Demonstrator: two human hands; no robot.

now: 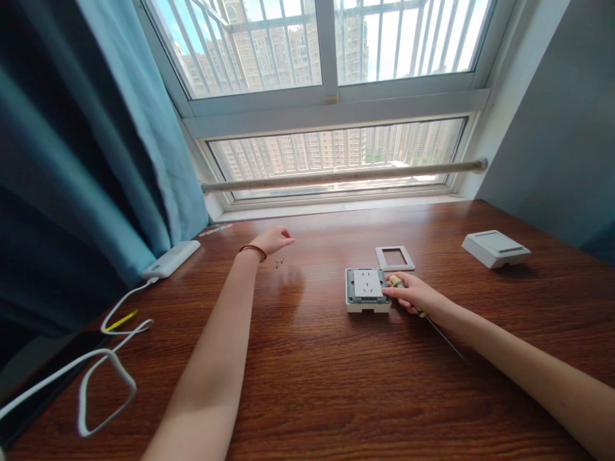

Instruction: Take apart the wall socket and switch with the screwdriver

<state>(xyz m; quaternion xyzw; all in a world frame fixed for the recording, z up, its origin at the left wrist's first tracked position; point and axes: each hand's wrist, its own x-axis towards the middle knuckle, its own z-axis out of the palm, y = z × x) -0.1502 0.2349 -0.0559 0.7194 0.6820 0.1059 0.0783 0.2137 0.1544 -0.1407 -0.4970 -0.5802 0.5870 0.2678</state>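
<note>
My right hand (408,291) is wrapped around a screwdriver with a yellow and black handle (396,282); its thin shaft (446,339) points back under the wrist. The fingertips of that hand are at the right side of a wall socket (368,283), which sits face up on a white mounting box (368,308). My left hand (273,240) is over the table farther left, thumb and fingers pinched together; what they hold, if anything, I cannot make out. Two small screws (279,262) lie just below it.
A white frame (408,261) lies behind the socket. At the right stands a white box with a switch plate (497,248). A white power bank (172,259) with a looping white cable (129,378) is at the left, beside the blue curtain (144,128). The window is at the back.
</note>
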